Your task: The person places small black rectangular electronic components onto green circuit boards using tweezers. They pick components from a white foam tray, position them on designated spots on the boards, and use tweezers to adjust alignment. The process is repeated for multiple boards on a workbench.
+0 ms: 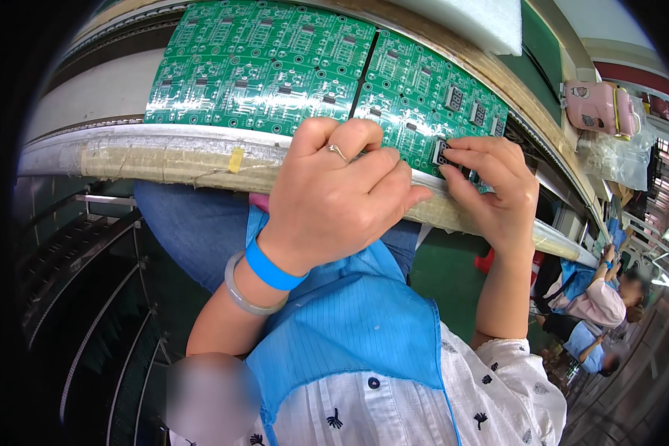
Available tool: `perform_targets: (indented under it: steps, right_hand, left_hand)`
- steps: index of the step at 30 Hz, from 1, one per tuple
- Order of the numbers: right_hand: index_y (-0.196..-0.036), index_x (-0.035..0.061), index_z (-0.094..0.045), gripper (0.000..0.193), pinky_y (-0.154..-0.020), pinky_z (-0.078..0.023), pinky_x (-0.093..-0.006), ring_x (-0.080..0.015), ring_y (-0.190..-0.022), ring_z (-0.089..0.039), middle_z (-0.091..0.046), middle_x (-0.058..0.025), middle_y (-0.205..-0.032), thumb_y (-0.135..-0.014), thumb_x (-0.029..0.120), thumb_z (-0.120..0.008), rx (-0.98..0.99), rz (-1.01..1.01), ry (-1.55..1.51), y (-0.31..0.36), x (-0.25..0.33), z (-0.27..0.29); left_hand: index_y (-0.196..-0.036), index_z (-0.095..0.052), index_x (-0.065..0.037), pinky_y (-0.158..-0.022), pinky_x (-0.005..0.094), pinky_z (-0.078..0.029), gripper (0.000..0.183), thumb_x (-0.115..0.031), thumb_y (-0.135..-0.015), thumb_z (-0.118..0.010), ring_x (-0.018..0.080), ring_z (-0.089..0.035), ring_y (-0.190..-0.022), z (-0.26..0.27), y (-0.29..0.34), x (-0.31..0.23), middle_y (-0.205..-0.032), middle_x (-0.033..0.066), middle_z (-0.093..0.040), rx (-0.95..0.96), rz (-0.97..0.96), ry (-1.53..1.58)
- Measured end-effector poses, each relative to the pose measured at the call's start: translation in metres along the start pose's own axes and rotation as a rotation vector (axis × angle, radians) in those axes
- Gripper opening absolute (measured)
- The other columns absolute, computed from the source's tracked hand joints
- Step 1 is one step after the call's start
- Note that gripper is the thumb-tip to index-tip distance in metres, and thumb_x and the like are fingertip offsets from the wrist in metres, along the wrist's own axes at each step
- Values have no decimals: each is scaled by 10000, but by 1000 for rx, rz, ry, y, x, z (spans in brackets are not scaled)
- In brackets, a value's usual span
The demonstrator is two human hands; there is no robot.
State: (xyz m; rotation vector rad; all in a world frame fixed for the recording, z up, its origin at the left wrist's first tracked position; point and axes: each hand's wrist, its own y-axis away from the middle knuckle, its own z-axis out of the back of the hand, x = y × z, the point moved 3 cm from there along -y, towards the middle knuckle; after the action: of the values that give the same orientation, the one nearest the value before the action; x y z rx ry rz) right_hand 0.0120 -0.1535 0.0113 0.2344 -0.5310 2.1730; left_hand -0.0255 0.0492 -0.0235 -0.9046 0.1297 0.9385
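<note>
A left circuit panel lies beside a right circuit panel, which bears display modules on its right half. Before both runs a rail. The left hand is over the rail; to its right, the right hand grips the leftmost display module.

White foam sits at the top, beyond the bench's far edge. To the right, a pink case with small printed figures stands above a clear plastic bag. Farther right are two co-workers, one in a pale pink top, the other in a light blue shirt, near bright lamps. A dark metal rack stands at left; the floor is green.
</note>
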Motion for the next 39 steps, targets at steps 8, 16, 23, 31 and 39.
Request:
perform_targets:
  steps: [8, 16, 23, 31, 39]
  right_hand:
    - [-936, 73, -751, 197, -829, -480, -371, -255, -904, -675, -733, -52, -1002, -756, 77, -828, 1, 23, -11, -4, -2, 13]
    - [-1188, 47, -704, 290, -818, -526, -326, -210, -917, -681, -710, -112, -1052, -904, 97, -722, -256, -515, -21, 43, -50, 31]
    - [-1333, 110, -622, 386, -684, -541, -395, -279, -775, -721, -745, -144, -902, -949, 93, -657, -212, -644, -400, 58, -50, 15]
    - [-1391, 39, -596, 468, -677, -509, -310, -179, -694, -638, -677, -97, -791, -930, -36, -619, -186, -563, -446, 69, -54, 7]
    - [-1378, 57, -611, 480, -659, -502, -379, -290, -688, -651, -669, -143, -796, -904, -16, -633, -230, -529, -385, 72, -56, 8]
  left_hand:
    - [-837, -702, -122, -814, 382, -396, 197, -248, -748, -824, 193, -604, -907, 0, -5, -2, -890, -37, -689, -19, 0, -15]
    - [-949, -738, -136, -900, 394, -360, 162, -160, -798, -792, 222, -601, -986, -3, -35, -13, -1023, -30, -736, 135, 24, -35]
    - [-1005, -762, -126, -910, 388, -357, 233, -131, -776, -807, 227, -616, -1018, -18, -55, -18, -1077, -10, -741, 334, -40, -87]
    - [-959, -777, -113, -885, 361, -364, 226, -70, -744, -829, 213, -640, -950, -23, -68, -26, -1024, 11, -754, 467, -39, -152]
    - [-924, -792, -134, -853, 358, -350, 232, -75, -708, -851, 187, -616, -896, -28, -73, -25, -988, -14, -736, 500, -66, -150]
